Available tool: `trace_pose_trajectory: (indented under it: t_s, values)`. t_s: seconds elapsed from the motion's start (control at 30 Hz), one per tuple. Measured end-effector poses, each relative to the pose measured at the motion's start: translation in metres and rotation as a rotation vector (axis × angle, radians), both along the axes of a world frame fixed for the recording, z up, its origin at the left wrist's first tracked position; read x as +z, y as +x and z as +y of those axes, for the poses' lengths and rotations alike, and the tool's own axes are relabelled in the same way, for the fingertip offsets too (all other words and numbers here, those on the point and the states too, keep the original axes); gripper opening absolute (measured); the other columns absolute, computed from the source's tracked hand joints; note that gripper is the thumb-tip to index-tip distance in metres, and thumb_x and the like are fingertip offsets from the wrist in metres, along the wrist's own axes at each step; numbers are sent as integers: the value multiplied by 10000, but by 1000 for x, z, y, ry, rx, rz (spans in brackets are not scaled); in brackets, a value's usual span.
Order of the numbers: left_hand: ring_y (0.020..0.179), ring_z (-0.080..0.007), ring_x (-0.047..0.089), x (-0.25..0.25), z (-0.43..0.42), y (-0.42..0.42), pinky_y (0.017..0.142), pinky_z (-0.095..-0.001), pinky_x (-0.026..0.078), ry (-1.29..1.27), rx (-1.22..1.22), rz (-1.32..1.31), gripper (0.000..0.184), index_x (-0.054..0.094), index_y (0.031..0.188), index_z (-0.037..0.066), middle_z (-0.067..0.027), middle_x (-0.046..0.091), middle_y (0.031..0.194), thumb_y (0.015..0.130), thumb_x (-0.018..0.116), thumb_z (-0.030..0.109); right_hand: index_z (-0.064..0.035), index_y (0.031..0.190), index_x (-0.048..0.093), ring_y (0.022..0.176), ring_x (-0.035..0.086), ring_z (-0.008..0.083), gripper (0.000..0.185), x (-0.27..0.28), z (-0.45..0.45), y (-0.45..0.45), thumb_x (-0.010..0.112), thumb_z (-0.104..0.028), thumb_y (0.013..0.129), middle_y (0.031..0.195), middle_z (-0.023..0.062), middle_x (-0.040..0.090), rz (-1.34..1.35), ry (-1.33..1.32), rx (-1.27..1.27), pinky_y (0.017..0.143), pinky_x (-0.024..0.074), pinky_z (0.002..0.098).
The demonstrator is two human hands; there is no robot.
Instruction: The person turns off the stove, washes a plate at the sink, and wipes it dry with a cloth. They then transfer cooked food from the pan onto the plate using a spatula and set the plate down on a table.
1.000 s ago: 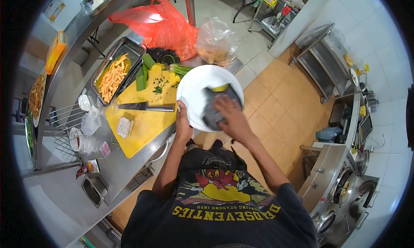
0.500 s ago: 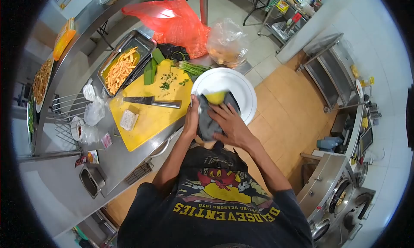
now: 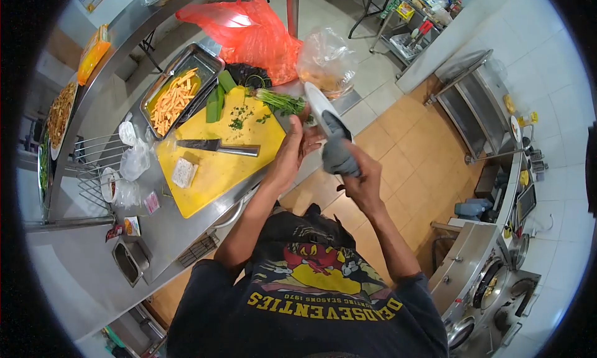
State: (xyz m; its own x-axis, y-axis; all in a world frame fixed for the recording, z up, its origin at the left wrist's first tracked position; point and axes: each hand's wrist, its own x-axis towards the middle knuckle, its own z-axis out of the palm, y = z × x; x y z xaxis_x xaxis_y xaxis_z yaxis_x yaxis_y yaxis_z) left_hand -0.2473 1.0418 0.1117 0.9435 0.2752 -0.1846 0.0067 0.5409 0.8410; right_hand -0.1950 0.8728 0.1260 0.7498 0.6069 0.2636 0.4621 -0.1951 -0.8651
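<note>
A white plate [image 3: 318, 103] is tilted steeply, almost edge-on, above the counter's front edge. My left hand [image 3: 291, 154] is at its left side and holds it from the underside, with part of the fingers hidden. In my right hand [image 3: 367, 179] a bunched dark grey cloth [image 3: 339, 154] is gripped, part of it lying against the plate's inner face. To the left, a yellow cutting board [image 3: 214, 171] bears a knife [image 3: 217, 147], a white block [image 3: 184, 172], chopped green herbs [image 3: 239, 116] and a green vegetable piece [image 3: 214, 103].
A metal tray [image 3: 149, 103] holds orange strips [image 3: 176, 103]. Behind the board are a red plastic bag [image 3: 264, 44], a clear bag [image 3: 326, 56] and green stalks [image 3: 277, 100]. A wire rack [image 3: 93, 165] stands at left; a stove with a pan [image 3: 491, 286] is at lower right.
The plate has turned from face-up to nearly on edge. My right hand has moved right and now bunches the cloth. The yellow patch on the cloth no longer shows.
</note>
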Motion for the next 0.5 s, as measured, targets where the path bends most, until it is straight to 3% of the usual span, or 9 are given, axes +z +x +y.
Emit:
trace_pose_trajectory:
  t_s: [0.03,0.07,0.1,0.2,0.23,0.33,0.47,0.5]
  values:
    - [1096,-165,486,0,-1,4,947,-306,361,153,35,43,663,340,1408,157,-97,496,1223,922,324,608,-16,1150,551,911,618,209,486,-1,-3,2,547,109,680,1046,82,629,136,68,-56,823,487,325]
    - [1104,-170,490,-3,0,6,950,-314,371,111,57,39,656,348,1398,143,-98,497,1230,924,332,596,-17,1149,552,881,615,175,471,-1,-5,3,536,105,695,1017,64,630,272,139,-112,802,486,312]
    - [1112,-176,494,-13,1,6,954,-322,380,68,77,36,648,357,1388,130,-99,498,1237,927,340,585,-7,1117,566,836,557,106,378,14,-6,2,530,37,743,948,25,598,588,130,-250,774,463,279]
    - [1136,-193,506,-51,7,12,963,-347,408,-60,137,21,627,382,1358,89,-102,502,1257,934,363,550,-3,1093,570,819,542,104,340,-11,-10,6,544,-41,757,941,27,599,714,522,-302,777,447,261]
    - [1144,-199,510,-57,10,13,966,-355,417,-104,156,16,620,391,1348,76,-103,503,1264,936,371,539,-8,1133,554,921,567,127,356,-18,-14,8,591,-125,798,1022,40,607,736,513,-308,836,444,270]
    - [1131,-182,534,-61,22,5,946,-349,462,-304,95,-10,584,395,1328,39,-105,514,1272,943,410,477,-16,1179,522,939,569,135,387,-24,-22,9,597,-138,819,1073,44,593,938,674,-352,860,451,289]
    - [1011,-165,600,-59,20,-3,857,-311,512,-156,203,43,510,469,1267,21,-106,580,1176,951,443,420,-4,1204,511,946,566,141,392,-32,-21,27,607,-130,846,1072,33,595,786,583,-320,846,453,272]
    - [993,-157,606,-59,20,-4,846,-308,514,-119,241,51,487,495,1243,16,-102,595,1150,953,450,405,19,1223,492,995,569,168,403,-26,-16,34,578,-102,849,1131,88,585,633,414,-382,857,450,275]
